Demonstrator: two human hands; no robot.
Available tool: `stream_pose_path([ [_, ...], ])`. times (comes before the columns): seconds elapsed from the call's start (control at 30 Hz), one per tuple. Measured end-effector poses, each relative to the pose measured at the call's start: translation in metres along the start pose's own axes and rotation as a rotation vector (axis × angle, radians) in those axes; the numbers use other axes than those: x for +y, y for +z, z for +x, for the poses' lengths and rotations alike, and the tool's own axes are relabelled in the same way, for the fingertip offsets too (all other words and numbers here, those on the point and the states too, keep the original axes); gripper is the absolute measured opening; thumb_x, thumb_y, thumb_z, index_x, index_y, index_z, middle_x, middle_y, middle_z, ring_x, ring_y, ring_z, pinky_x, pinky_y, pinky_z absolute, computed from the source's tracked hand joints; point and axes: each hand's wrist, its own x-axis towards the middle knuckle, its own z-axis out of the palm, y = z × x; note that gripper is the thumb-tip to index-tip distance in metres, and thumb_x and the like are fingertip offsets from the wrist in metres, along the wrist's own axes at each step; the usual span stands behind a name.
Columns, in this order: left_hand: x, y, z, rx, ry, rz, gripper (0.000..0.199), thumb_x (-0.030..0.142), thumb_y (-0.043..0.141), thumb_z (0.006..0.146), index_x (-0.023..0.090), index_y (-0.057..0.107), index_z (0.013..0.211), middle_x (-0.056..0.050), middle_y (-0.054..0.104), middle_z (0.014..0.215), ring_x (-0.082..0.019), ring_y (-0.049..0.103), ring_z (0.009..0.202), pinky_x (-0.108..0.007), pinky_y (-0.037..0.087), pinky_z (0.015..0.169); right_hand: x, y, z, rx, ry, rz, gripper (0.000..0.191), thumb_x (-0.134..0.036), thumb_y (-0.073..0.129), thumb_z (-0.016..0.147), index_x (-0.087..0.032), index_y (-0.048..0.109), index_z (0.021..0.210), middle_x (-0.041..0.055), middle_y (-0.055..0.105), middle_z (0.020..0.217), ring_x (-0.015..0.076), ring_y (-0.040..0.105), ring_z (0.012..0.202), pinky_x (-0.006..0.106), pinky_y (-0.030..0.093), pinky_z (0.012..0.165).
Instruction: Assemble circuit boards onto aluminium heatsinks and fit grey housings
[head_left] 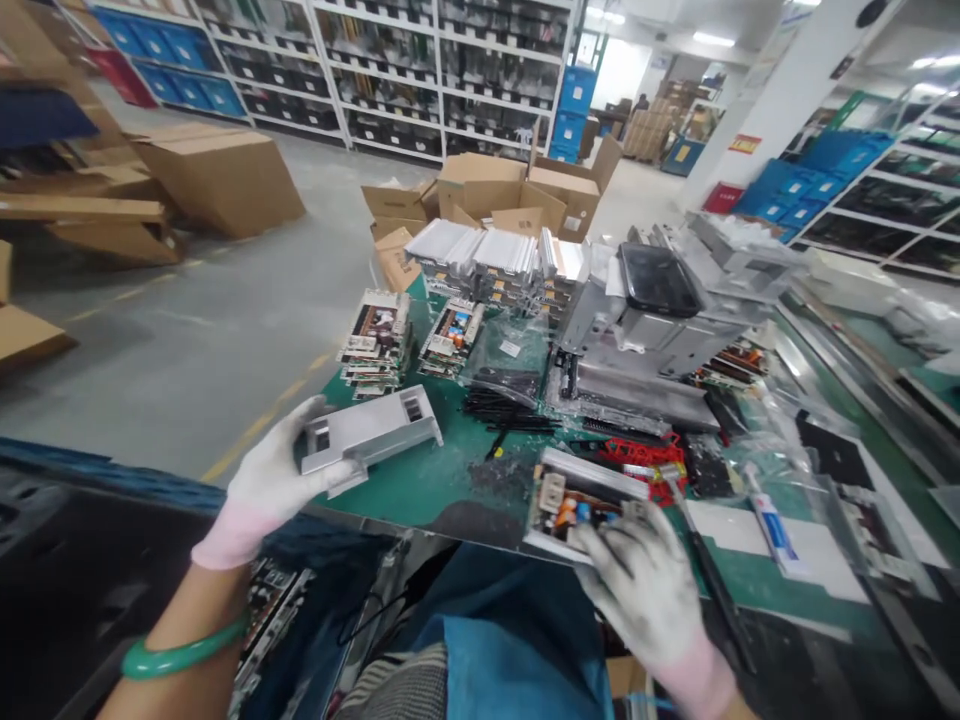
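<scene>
My left hand (281,467), in a white glove with a pink cuff, grips the left end of a silver metal housing (379,430), thumb at its front edge. The housing is tilted over the left part of the green table. On the right, my gloved right hand (641,570) has its fingers on the right end of a circuit board module (574,508) with a silver heat sink along its back. The module lies at the table's front edge. To the right of it is a black-handled tool (709,565).
Board stacks (376,340) and silver heat sinks (502,252) stand at the back. Large metal housings (660,330) fill the back right, with black strips (510,405) and red parts (645,455) in front. A tube (771,520) lies at right. Open cartons (495,190) stand behind.
</scene>
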Motion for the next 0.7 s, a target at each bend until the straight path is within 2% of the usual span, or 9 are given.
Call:
stream_pose_path([
  [0.13, 0.004, 0.001, -0.001, 0.020, 0.051, 0.040, 0.088, 0.071, 0.065, 0.067, 0.021, 0.043, 0.136, -0.010, 0.061, 0.128, -0.036, 0.060, 0.115, -0.047, 0.053, 0.097, -0.021, 0.033, 0.002, -0.002, 0.033, 0.108, 0.024, -0.023, 0.054, 0.091, -0.022, 0.065, 0.113, 0.0016, 0.064, 0.082, 0.0180, 0.061, 0.085, 0.046, 0.030, 0.111],
  [0.2, 0.005, 0.000, -0.003, 0.031, 0.084, 0.056, 0.081, 0.067, 0.066, 0.069, 0.021, 0.046, 0.133, -0.012, 0.062, 0.126, -0.035, 0.062, 0.112, -0.048, 0.053, 0.097, -0.023, 0.041, 0.003, -0.030, 0.018, 0.133, 0.024, -0.021, 0.056, 0.090, -0.022, 0.064, 0.113, 0.0005, 0.063, 0.080, 0.0172, 0.060, 0.082, 0.046, 0.029, 0.112],
  [0.27, 0.010, -0.001, -0.004, 0.057, 0.165, 0.081, 0.076, 0.065, 0.066, 0.070, 0.021, 0.049, 0.130, -0.014, 0.062, 0.125, -0.034, 0.062, 0.112, -0.049, 0.052, 0.098, -0.023, 0.039, 0.010, -0.055, 0.038, 0.175, 0.023, -0.022, 0.058, 0.089, -0.023, 0.063, 0.112, -0.0002, 0.064, 0.080, 0.0180, 0.061, 0.085, 0.047, 0.025, 0.115],
  [0.33, 0.023, -0.003, -0.003, 0.086, 0.318, 0.119, 0.075, 0.065, 0.067, 0.070, 0.019, 0.052, 0.127, -0.015, 0.061, 0.126, -0.034, 0.061, 0.115, -0.049, 0.051, 0.100, -0.023, 0.032, 0.026, -0.061, 0.068, 0.225, 0.030, -0.030, 0.061, 0.088, -0.023, 0.060, 0.117, 0.0026, 0.067, 0.093, 0.0226, 0.060, 0.099, 0.052, 0.020, 0.117],
  [0.43, 0.056, -0.007, 0.003, 0.060, 0.612, 0.176, 0.078, 0.067, 0.069, 0.067, 0.018, 0.055, 0.126, -0.015, 0.060, 0.128, -0.035, 0.056, 0.121, -0.050, 0.049, 0.102, -0.021, 0.022, 0.067, -0.030, 0.053, 0.264, 0.064, -0.047, 0.071, 0.077, -0.021, 0.049, 0.131, 0.0121, 0.060, 0.126, 0.0335, 0.046, 0.126, 0.060, 0.019, 0.115],
  [0.5, 0.082, -0.010, 0.007, 0.024, 0.808, 0.159, 0.077, 0.066, 0.071, 0.068, 0.018, 0.056, 0.126, -0.015, 0.061, 0.127, -0.036, 0.052, 0.124, -0.051, 0.048, 0.103, -0.017, 0.022, 0.097, -0.020, 0.025, 0.266, 0.083, -0.048, 0.078, 0.069, -0.017, 0.043, 0.137, 0.0165, 0.052, 0.136, 0.0376, 0.039, 0.133, 0.062, 0.021, 0.114],
  [0.57, 0.103, -0.015, 0.010, 0.008, 0.971, 0.102, 0.072, 0.060, 0.072, 0.071, 0.020, 0.055, 0.128, -0.015, 0.060, 0.127, -0.036, 0.049, 0.127, -0.052, 0.047, 0.104, -0.011, 0.025, 0.121, -0.022, 0.005, 0.289, 0.090, -0.043, 0.080, 0.065, -0.015, 0.040, 0.141, 0.0175, 0.052, 0.135, 0.0372, 0.042, 0.131, 0.060, 0.024, 0.114],
  [0.63, 0.116, -0.019, 0.011, 0.005, 1.010, 0.035, 0.079, 0.060, 0.074, 0.070, 0.022, 0.048, 0.135, -0.015, 0.054, 0.136, -0.037, 0.043, 0.133, -0.056, 0.041, 0.108, -0.004, 0.028, 0.134, -0.011, 0.009, 0.346, 0.086, -0.035, 0.078, 0.066, -0.016, 0.041, 0.141, 0.0161, 0.056, 0.130, 0.0341, 0.049, 0.124, 0.056, 0.032, 0.112],
  [0.7, 0.118, -0.019, 0.011, 0.005, 0.912, -0.081, 0.107, 0.072, 0.073, 0.063, 0.024, 0.028, 0.148, -0.017, 0.035, 0.151, -0.042, 0.031, 0.139, -0.063, 0.030, 0.112, 0.003, 0.029, 0.136, -0.014, 0.086, 0.441, 0.080, -0.034, 0.075, 0.067, -0.018, 0.043, 0.139, 0.0144, 0.058, 0.127, 0.0316, 0.053, 0.119, 0.051, 0.040, 0.107],
])
